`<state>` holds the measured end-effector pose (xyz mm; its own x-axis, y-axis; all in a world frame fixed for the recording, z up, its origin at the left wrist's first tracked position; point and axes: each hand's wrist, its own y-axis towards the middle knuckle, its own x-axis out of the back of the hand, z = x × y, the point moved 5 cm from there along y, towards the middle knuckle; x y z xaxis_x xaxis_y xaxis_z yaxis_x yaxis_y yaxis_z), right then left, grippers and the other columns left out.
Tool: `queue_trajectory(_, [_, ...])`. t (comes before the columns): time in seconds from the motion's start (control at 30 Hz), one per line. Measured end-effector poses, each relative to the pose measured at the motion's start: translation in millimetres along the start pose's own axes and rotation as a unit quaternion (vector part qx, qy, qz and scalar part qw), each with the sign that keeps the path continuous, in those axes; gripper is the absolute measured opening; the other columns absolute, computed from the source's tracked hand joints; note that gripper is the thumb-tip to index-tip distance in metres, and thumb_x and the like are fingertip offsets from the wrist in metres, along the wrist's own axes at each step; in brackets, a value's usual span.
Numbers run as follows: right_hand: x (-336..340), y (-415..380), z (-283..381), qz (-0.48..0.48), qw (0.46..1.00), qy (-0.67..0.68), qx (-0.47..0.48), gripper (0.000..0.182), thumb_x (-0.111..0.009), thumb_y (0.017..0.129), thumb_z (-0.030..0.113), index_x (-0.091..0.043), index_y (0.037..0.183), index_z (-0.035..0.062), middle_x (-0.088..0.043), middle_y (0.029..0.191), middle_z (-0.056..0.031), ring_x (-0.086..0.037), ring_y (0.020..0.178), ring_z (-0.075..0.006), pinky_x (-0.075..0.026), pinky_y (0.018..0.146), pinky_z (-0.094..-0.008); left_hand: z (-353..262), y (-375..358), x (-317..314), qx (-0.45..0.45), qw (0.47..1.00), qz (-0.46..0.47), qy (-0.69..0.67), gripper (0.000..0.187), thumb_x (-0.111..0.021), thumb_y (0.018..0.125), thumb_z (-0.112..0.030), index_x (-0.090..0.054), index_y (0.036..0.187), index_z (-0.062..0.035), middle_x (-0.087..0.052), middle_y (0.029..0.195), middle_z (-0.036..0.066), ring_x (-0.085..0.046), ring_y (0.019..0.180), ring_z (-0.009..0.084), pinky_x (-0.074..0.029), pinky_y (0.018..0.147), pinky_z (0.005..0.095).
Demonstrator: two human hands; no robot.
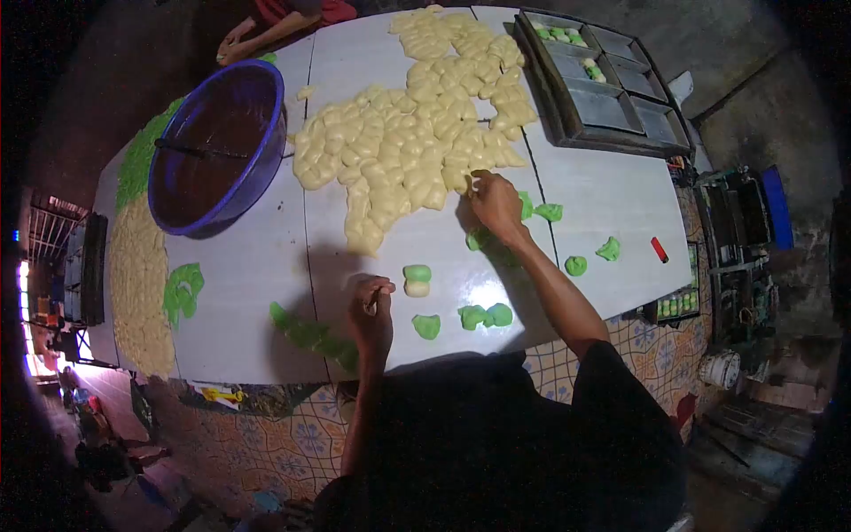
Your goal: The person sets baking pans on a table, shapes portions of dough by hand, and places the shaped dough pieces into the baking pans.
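Note:
My right hand (495, 202) reaches forward to the near edge of a wide spread of pale yellow dough pieces (417, 133) and its fingers pinch one piece there. My left hand (372, 310) rests closer to me on the white table (257, 266), fingers curled around something small that I cannot make out. A stacked piece, green on top of yellow (417, 280), lies just right of my left hand. Green dough lumps (486, 316) lie near the front edge, and more green lumps (576, 264) sit to the right.
A big blue basin (217, 146) with dark filling and a stick stands at the left. Metal baking tins (603, 84) sit at the far right. Another person's hand (235, 44) is at the far end. Yellow dough rows (137, 284) and a green strip (306, 332) lie left. A red lighter (659, 250) lies right.

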<state>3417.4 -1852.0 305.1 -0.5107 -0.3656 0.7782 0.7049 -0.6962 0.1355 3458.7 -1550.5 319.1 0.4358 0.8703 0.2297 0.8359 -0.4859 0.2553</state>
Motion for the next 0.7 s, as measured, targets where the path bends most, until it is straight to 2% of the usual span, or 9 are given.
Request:
queue_trajectory(0.1, [2, 1, -2, -0.001, 1.000, -0.019, -0.003, 0.029, -0.063, 0.080, 0.015, -0.066, 0.107, 0.0073, -0.066, 0.093, -0.0172, -0.064, 0.086, -0.0353, -0.050, 0.072, -0.0467, -13, 27, -22, 0.018, 0.998, 0.047, 0.025, 0.009, -0.054, 0.086, 0.001, -0.061, 0.092, 0.0003, -0.064, 0.089, 0.010, -0.062, 0.086, 0.0175, -0.049, 0.077, 0.0296])
queue_trajectory(0.13, [2, 2, -5, -0.001, 1.000, -0.019, -0.003, 0.029, -0.063, 0.080, 0.015, -0.066, 0.107, 0.0073, -0.066, 0.093, -0.0172, -0.064, 0.086, -0.0353, -0.050, 0.072, -0.0467, -17, 40, -30, -0.025, 0.994, 0.074, 0.071, 0.014, -0.054, 0.085, 0.000, -0.062, 0.097, 0.0001, -0.066, 0.092, 0.013, -0.063, 0.090, 0.0237, -0.049, 0.080, 0.0335])
queue_trajectory(0.23, [1, 10, 12, -0.025, 0.977, -0.036, 0.207, 0.048, -0.064, 0.075, 0.009, -0.055, 0.122, 0.0083, -0.063, 0.107, -0.0151, -0.055, 0.098, -0.0366, -0.047, 0.081, -0.0463, 1, 82, -70, -0.066, 0.984, 0.135, 0.092, 0.025, -0.056, 0.081, 0.000, -0.061, 0.106, 0.0001, -0.063, 0.102, 0.016, -0.060, 0.097, 0.0296, -0.046, 0.087, 0.0371])
queue_trajectory(0.27, [3, 12, 21, 0.051, 0.984, -0.060, 0.158, 0.056, -0.064, 0.073, 0.008, -0.050, 0.127, 0.0088, -0.061, 0.114, -0.0142, -0.049, 0.105, -0.0363, -0.044, 0.085, -0.0457, -7, 97, -85, -0.110, 0.973, 0.150, 0.138, 0.031, -0.057, 0.079, 0.001, -0.059, 0.110, -0.0006, -0.061, 0.105, 0.017, -0.059, 0.099, 0.0309, -0.045, 0.089, 0.0389])
queue_trajectory(0.33, [-1, 17, 19, 0.050, 0.980, -0.075, 0.175, 0.057, -0.065, 0.072, 0.008, -0.050, 0.127, 0.0092, -0.061, 0.113, -0.0143, -0.050, 0.105, -0.0355, -0.043, 0.086, -0.0449, -8, 126, -117, -0.185, 0.944, 0.192, 0.192, 0.046, -0.063, 0.073, -0.001, -0.053, 0.118, -0.0007, -0.057, 0.112, 0.017, -0.051, 0.104, 0.0346, -0.041, 0.091, 0.0434])
queue_trajectory(0.43, [-8, 25, 13, 0.035, 0.973, -0.095, 0.209, 0.060, -0.067, 0.072, 0.012, -0.048, 0.129, 0.0096, -0.062, 0.108, -0.0143, -0.050, 0.104, -0.0340, -0.041, 0.087, -0.0429, 4, 147, -151, -0.217, 0.896, 0.205, 0.330, 0.048, -0.063, 0.074, -0.006, -0.052, 0.120, -0.0009, -0.058, 0.112, 0.015, -0.051, 0.098, 0.0330, -0.041, 0.089, 0.0415])
queue_trajectory(0.5, [-12, 32, 6, 0.055, 0.962, -0.103, 0.248, 0.057, -0.069, 0.071, 0.013, -0.050, 0.125, 0.0078, -0.062, 0.106, -0.0151, -0.050, 0.104, -0.0341, -0.040, 0.088, -0.0435, 13, 157, -164, -0.236, 0.893, 0.177, 0.341, 0.044, -0.063, 0.072, -0.005, -0.055, 0.115, -0.0003, -0.059, 0.107, 0.013, -0.050, 0.094, 0.0314, -0.041, 0.085, 0.0417])
queue_trajectory(0.57, [-7, 39, 8, 0.043, 0.962, -0.039, 0.266, 0.043, -0.072, 0.069, 0.016, -0.054, 0.107, 0.0051, -0.060, 0.098, -0.0174, -0.053, 0.099, -0.0365, -0.041, 0.086, -0.0443, 21, 162, -169, -0.213, 0.894, 0.183, 0.349, 0.037, -0.064, 0.071, -0.005, -0.059, 0.107, 0.0002, -0.060, 0.100, 0.011, -0.049, 0.097, 0.0307, -0.041, 0.085, 0.0411])
queue_trajectory(0.7, [-3, 25, 6, 0.155, 0.964, 0.167, 0.135, 0.036, -0.072, 0.070, 0.016, -0.055, 0.098, 0.0014, -0.060, 0.088, -0.0193, -0.060, 0.079, -0.0360, -0.048, 0.069, -0.0417, 27, 166, -164, -0.216, 0.899, 0.197, 0.327, 0.028, -0.066, 0.065, -0.004, -0.062, 0.092, -0.0055, -0.060, 0.094, 0.007, -0.047, 0.096, 0.0288, -0.037, 0.085, 0.0420])
